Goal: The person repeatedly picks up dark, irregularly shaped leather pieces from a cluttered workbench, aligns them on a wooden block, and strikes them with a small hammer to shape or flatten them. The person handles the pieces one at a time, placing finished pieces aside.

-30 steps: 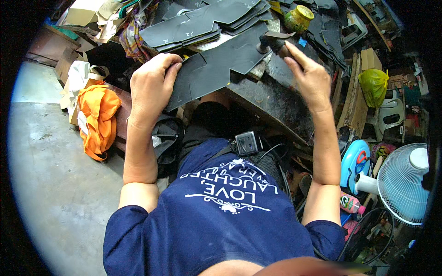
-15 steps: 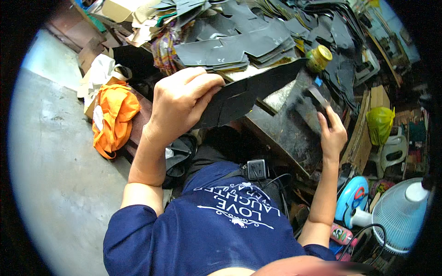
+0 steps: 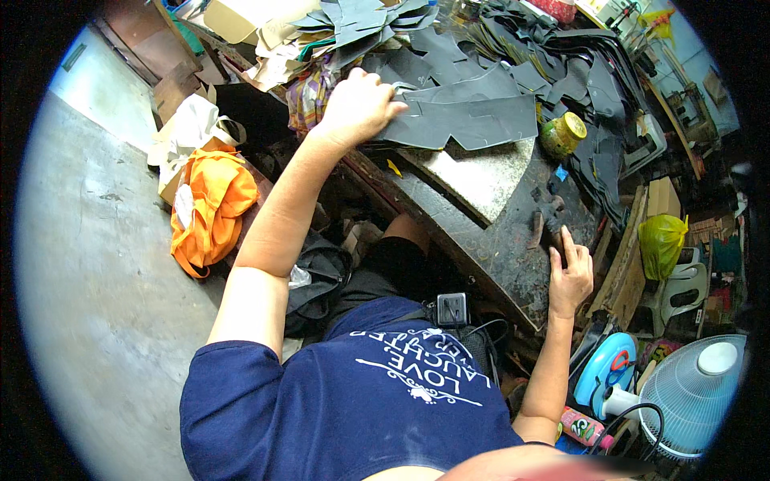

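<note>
- Reaching far forward, the person's left hand (image 3: pixel 357 104) lies on a dark grey cut sheet (image 3: pixel 465 120) at the far left end of the counter (image 3: pixel 497 248); the fingers curl over the sheet's near edge, pinching it.
- That sheet rests on top of a heap of similar dark cut pieces (image 3: pixel 521 56) spread along the counter's far edge.
- A pale stone slab (image 3: pixel 481 176) sits just under the sheet's near edge, toward the middle of the counter.
- The right hand (image 3: pixel 571 276) rests at the counter's near right edge, fingers spread and pointing away, the fingertips touching a small dark tool (image 3: pixel 549 220); it grips nothing.
- A small yellow-green jar (image 3: pixel 563 135) stands upright beside the slab, near the right part of the counter; its lid is on, so the contents are hidden.
- An open cardboard box (image 3: pixel 241 16) sits at the far left corner; what it holds cannot be told.
- A yellow-green plastic bag (image 3: pixel 662 240) hangs off the counter's right side, bulging, contents unseen.
- An orange bag (image 3: pixel 210 208) lies on the floor (image 3: pixel 96 280) to the left, beside a white bag (image 3: pixel 188 132).
- A pale blue fan (image 3: pixel 690 397) stands at lower right.
</note>
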Available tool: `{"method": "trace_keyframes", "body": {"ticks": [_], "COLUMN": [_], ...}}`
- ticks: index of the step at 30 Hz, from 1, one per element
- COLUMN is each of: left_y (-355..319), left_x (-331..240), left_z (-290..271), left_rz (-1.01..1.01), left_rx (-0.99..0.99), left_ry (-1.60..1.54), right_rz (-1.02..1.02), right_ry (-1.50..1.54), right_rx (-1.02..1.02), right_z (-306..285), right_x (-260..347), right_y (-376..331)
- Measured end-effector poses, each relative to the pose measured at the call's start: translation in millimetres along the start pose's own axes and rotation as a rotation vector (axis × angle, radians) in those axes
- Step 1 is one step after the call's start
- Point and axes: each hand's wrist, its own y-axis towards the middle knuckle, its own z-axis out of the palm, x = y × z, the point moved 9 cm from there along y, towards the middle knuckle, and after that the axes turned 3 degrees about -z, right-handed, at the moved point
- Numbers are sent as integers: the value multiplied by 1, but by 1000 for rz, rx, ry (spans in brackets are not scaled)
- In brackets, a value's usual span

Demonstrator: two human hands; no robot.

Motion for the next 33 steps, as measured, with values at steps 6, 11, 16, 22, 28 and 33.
{"method": "trace_keyframes", "body": {"ticks": [6, 11, 16, 22, 28, 33], "left_y": [0, 3, -10, -9, 16, 4], "left_x": [-18, -26, -51, -60, -65, -92], "left_z": [18, 20, 20, 23, 33, 37], "left_rz": [26, 46, 98, 76, 190, 191], "left_rx": [50, 115, 114, 128, 224, 355], "left_ry": [-110, -173, -248, -266, -268, -523], "right_rz": [8, 12, 14, -109, -198, -96], "right_ry": [-10, -15, -15, -86, 457, 285], "right_rx": [6, 16, 23, -67, 143, 280], "right_z": [0, 0, 3, -16, 2, 28], "right_x": [1, 1, -1, 26, 94, 105], "right_y": [1, 1, 1, 7, 18, 41]}}
